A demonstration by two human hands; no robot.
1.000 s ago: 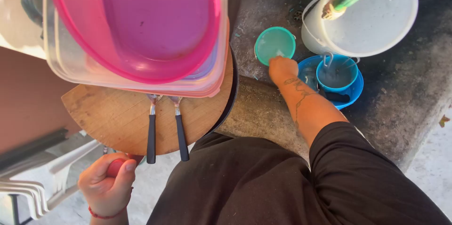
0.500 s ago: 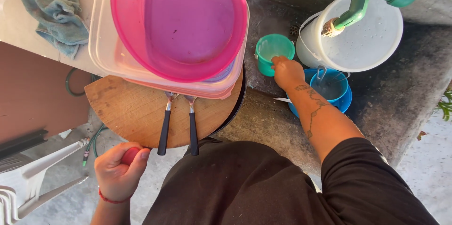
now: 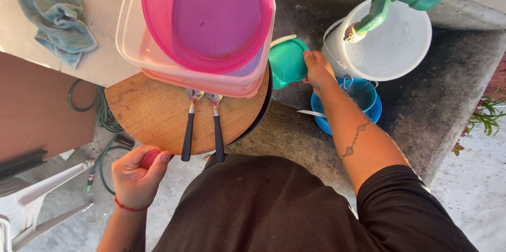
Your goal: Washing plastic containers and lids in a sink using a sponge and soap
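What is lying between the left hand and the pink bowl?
In the head view, the round wooden board lies between the left hand and the pink bowl, with two black-handled spoons on it.

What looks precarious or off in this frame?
The stack: a pink bowl nested in clear containers sits on a round wooden board over a pan, held only by the left hand at its red handle. Right hand tilts a teal cup.
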